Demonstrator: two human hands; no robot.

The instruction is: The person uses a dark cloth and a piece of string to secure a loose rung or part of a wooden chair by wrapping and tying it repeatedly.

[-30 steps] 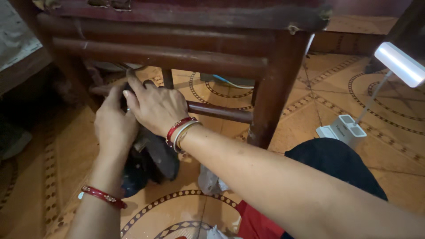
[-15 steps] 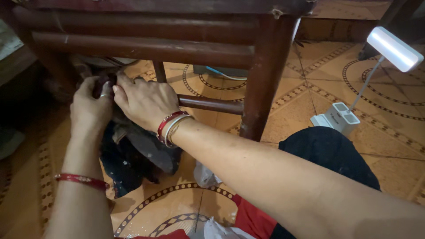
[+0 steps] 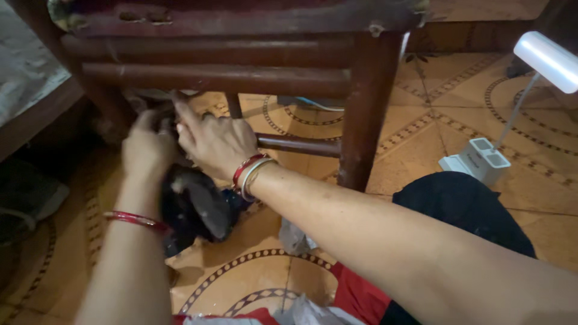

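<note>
Under the dark red wooden chair (image 3: 241, 78), both hands work close together at the low rung (image 3: 298, 144) near the left leg. Left hand (image 3: 147, 150) curled around a dark cloth (image 3: 195, 204), which hangs below it toward the patterned tile floor (image 3: 421, 126). Right hand (image 3: 214, 141) lies over the same spot, fingers bent, touching the cloth and the left hand; exact grip cannot be told. Red bangles on both wrists. White lamp (image 3: 548, 60) with its stand sits on the floor at right, well apart.
</note>
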